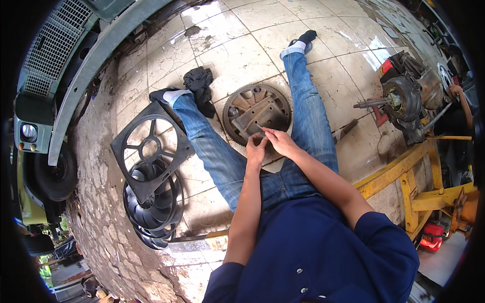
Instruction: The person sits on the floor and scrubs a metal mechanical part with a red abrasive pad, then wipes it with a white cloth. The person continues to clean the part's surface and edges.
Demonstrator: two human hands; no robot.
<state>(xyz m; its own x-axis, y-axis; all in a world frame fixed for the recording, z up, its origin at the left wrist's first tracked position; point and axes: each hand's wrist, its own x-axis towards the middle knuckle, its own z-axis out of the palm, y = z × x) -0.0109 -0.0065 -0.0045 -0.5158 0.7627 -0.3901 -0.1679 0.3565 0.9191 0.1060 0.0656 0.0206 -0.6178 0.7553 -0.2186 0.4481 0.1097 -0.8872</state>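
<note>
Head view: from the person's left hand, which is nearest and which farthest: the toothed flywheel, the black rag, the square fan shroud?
From the left hand:
1. Toothed flywheel, just ahead between the legs.
2. Black rag, farther ahead, to the left.
3. Square fan shroud, out left beyond the leg.

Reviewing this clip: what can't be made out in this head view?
- Whatever sits between the left hand and right hand: fingers cover it, too small.
- Near edge of the toothed flywheel: hidden behind both hands.
- Lower black fan: partly under the fan shroud.
- Vehicle: cut off by the left rim.
</note>
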